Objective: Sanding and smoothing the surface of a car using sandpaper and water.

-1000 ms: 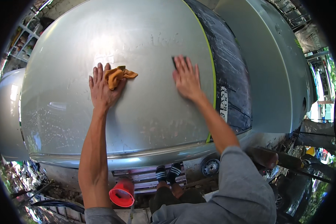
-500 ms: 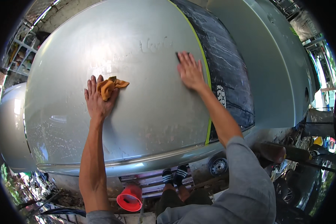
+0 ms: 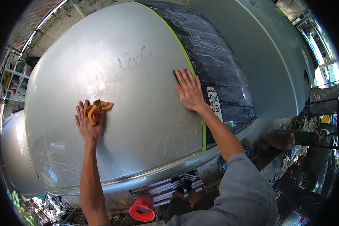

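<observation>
Both of my hands rest on a silver-grey car roof (image 3: 147, 120). My left hand (image 3: 89, 128) lies against the paint at left, with a crumpled orange cloth (image 3: 95, 112) tucked between its thumb and fingers. Farther right, my right hand (image 3: 190, 92) presses flat, fingers stretched, over a thin black sheet like sandpaper (image 3: 175, 75). Only the sheet's edge shows beside the fingers; the palm covers the remainder. That hand's fingertips are beside a strip of yellow-green tape (image 3: 172, 34), which borders a dark, whitish-streaked windshield (image 3: 222, 62). Wet streaks (image 3: 135, 58) mark the roof beyond my hands.
A red bucket (image 3: 142, 209) stands below, next to my feet on a slatted wooden pallet (image 3: 160, 192). The car's hood (image 3: 260, 56) extends at right. A wheel (image 3: 222, 164) lies under the roof edge. Shelving (image 3: 17, 81) stands at far left.
The view has shifted over the roof. My right hand has slid toward the tape with the black sheet under it. My left hand stays on the roof with the cloth.
</observation>
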Motion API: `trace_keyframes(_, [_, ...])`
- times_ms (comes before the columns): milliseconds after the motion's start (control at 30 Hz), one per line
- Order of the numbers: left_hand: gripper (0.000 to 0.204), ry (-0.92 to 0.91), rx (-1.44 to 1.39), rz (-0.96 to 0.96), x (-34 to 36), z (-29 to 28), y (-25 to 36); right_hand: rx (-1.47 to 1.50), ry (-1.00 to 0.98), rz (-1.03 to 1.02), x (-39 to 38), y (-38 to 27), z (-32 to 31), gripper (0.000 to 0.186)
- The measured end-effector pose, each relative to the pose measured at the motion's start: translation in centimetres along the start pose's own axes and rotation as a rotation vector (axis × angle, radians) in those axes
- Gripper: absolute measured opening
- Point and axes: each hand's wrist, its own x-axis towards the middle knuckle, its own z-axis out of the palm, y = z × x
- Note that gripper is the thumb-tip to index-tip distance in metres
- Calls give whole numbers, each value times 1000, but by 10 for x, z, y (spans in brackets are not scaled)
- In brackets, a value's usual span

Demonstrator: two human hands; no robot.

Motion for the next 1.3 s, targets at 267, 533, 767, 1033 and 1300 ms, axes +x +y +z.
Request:
trace_keyframes(267, [78, 16, 5, 13, -2, 2, -9, 10, -39, -11, -27, 1, 1, 59])
trace_keyframes(533, [78, 41, 15, 38, 1, 9, -15, 48, 68, -25, -61, -14, -9, 58])
trace_keyframes(767, [77, 22, -6, 37, 3, 23, -5, -37, 38, 59, -30, 5, -15, 58])
trace_keyframes(1033, [78, 37, 12, 47, 8, 19, -14, 10, 30, 12, -97, -22, -23, 59])
trace_keyframes(1300, [78, 41, 24, 42, 2, 13, -18, -4, -28, 1, -154, -33, -25, 61])
